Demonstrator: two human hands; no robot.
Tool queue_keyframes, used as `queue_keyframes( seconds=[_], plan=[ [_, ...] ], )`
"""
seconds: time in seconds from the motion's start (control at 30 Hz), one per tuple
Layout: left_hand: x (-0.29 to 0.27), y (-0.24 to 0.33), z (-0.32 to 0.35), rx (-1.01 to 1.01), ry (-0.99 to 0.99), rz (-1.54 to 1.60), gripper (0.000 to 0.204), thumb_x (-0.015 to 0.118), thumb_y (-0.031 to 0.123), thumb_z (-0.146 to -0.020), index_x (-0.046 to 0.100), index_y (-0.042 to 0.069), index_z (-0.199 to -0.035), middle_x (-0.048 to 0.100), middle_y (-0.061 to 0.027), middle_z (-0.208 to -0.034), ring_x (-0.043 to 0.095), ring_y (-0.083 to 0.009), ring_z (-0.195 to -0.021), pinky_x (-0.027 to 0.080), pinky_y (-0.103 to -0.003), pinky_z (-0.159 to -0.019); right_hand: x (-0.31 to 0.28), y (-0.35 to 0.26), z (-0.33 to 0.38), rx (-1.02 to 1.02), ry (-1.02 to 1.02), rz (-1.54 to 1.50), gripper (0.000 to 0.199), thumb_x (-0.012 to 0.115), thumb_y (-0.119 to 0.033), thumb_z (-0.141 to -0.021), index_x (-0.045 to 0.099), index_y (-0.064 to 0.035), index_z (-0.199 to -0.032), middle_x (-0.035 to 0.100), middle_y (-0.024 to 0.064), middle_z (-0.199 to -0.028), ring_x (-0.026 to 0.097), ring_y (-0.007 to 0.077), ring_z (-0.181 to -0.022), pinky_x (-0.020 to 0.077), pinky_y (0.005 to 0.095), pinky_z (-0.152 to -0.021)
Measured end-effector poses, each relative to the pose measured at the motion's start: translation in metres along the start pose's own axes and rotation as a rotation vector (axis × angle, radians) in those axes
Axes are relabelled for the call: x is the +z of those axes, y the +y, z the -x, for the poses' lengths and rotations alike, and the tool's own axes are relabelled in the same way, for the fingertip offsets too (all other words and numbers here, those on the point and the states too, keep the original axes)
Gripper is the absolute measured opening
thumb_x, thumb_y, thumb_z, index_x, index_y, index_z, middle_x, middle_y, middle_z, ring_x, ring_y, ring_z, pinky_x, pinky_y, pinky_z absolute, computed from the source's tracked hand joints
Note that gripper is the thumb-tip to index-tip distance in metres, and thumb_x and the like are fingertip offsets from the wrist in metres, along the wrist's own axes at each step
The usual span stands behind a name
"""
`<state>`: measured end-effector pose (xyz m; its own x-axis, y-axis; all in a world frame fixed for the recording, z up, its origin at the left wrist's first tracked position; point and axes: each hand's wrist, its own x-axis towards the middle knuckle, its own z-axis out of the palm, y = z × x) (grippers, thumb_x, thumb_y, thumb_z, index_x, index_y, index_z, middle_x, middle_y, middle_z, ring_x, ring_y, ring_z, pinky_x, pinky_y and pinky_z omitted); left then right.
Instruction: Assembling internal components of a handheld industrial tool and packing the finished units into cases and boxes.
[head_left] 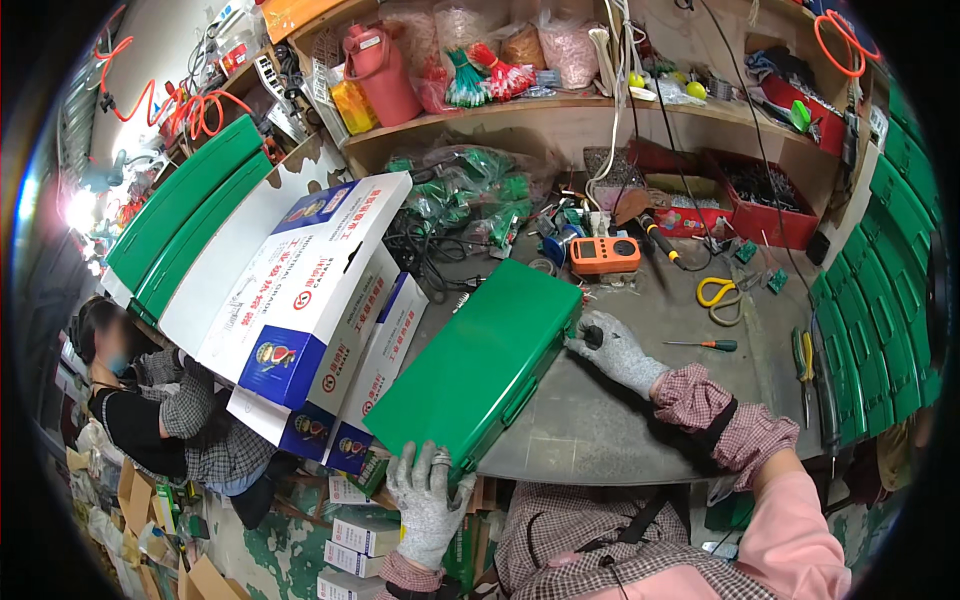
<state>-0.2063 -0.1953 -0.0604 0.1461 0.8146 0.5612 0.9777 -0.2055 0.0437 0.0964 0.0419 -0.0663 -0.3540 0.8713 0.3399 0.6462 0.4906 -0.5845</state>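
- My left hand [428,500], gloved in grey, fingers curled and clamped over the near lower corner of the green metal case [478,367]; thumb on the top face, fingertips wrapped round the edge
- My right hand [615,350], gloved likewise, closed round a small black tool [594,334] at the far right corner of the case; the hand touches the case edge there; what the tool's tip meets I cannot tell
- The green metal case lies flat and shut on the grey bench [620,430], set slantwise between my two hands; its near corner overhangs the bench edge, a handle showing on the side toward me
- Just left of the case, a stack of white and blue cartons [320,300], touching or nearly touching its long side
- Beyond the case, an orange meter [604,254]; to the right of my right hand, a green-handled screwdriver [708,345] and yellow-handled scissors [716,292], both apart from the hand
- At far left, below bench level, another person [150,400] in a checked sleeve
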Motion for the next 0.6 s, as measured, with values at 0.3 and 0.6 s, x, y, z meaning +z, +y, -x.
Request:
queue_keyframes(
  seconds=[0.3,0.6],
  plan=[
    [0.004,-0.047,-0.037,-0.583,0.173,0.716,0.072,0.078,0.025,-0.087,0.04,0.001,-0.143,0.049,-0.0172,-0.137,0.047,-0.03,-0.128,0.04,-0.042,-0.107,0.024,0.011,-0.011,0.099,-0.162,0.188,0.037,0.065,-0.038,-0.092,0.065,-0.0016,-0.098,0.07,0.0178,-0.088,0.069,0.0367,-0.088,0.0545,0.0465,-0.079],
    [0.017,-0.056,0.004,-0.892,-0.098,1.131,0.05,0.075,0.026,-0.091,0.057,0.007,-0.134,0.059,-0.0097,-0.126,0.057,-0.0167,-0.111,0.047,-0.029,-0.093,-0.006,-0.067,0.075,0.776,-0.606,-1.36,0.062,0.059,-0.045,-0.099,0.039,-0.0052,-0.142,0.05,0.017,-0.131,0.061,0.0304,-0.111,0.0577,0.0468,-0.092]
  ],
)
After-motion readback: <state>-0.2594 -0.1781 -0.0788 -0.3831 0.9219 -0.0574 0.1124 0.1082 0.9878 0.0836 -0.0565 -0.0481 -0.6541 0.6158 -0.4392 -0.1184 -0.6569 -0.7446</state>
